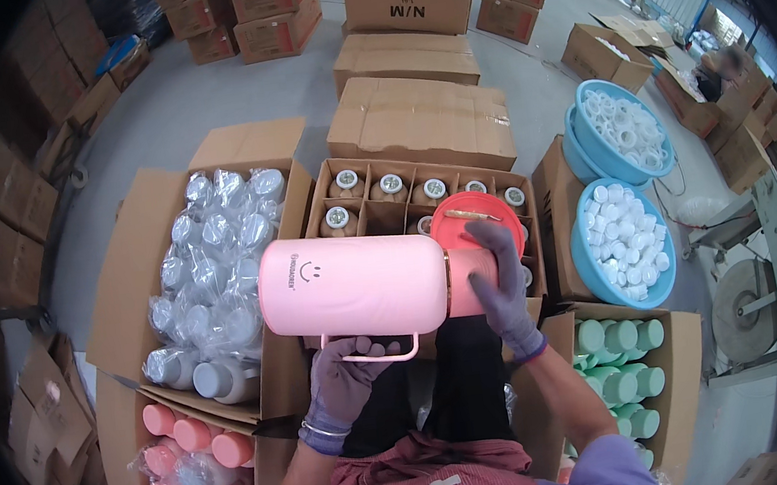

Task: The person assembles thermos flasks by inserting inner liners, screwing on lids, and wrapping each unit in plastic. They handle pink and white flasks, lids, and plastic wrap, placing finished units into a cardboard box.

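A large pink vacuum jug (pixel 355 285) with a printed smiley face lies sideways in the air before me. My left hand (pixel 344 377), in a grey glove, has its fingers wrapped around the jug's handle (pixel 392 354) from below. At the right end sits a pink lid (pixel 471 276) beyond a copper-coloured band. My gloved right hand (pixel 507 301) grips that lid from the right. Just behind it is a round red dish (pixel 449 231), with a thin pointed tool (pixel 474 215) lying across it. The dish rests over a divided carton (pixel 321 193) holding several bottles with round tops.
At left, cartons hold plastic-wrapped grey jugs (pixel 217 252) and pink-lidded ones (pixel 195 437). Green-lidded jugs (pixel 618 360) fill a carton at right. Blue tubs hold white caps (pixel 624 244) and clear rings (pixel 623 129). Closed cartons (pixel 418 119) lie ahead; a person (pixel 724 75) sits far right.
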A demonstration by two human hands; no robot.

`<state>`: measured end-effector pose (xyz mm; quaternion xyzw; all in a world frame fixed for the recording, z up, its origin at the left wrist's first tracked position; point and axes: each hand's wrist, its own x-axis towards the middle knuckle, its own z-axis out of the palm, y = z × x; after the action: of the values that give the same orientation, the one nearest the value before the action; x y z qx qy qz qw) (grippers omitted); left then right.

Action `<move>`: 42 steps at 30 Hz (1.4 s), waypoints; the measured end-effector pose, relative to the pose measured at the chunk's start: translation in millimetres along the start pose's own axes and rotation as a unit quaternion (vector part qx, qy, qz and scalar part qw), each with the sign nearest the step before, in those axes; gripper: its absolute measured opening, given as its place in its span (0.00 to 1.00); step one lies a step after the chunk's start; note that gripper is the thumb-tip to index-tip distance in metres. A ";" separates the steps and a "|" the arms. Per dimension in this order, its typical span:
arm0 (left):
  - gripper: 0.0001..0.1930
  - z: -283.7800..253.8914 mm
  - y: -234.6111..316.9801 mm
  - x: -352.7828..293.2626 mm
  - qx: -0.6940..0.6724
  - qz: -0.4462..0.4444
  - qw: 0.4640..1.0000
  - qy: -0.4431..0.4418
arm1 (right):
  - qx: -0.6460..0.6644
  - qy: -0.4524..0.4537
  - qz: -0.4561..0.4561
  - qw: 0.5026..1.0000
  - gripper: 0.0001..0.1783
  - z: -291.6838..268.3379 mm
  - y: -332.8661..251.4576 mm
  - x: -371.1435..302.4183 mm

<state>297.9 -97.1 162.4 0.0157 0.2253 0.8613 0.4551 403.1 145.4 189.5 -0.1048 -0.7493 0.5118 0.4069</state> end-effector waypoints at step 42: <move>0.11 -263.4 354.4 -70.0 0.210 0.563 0.747 0.286 | -0.041 -0.321 0.328 0.888 0.19 22.9 -14.6 61.3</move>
<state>2.4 -422.6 81.0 -0.0126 0.4707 0.8562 -0.2127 350.8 158.3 229.4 -0.1914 -0.7821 0.5908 -0.0511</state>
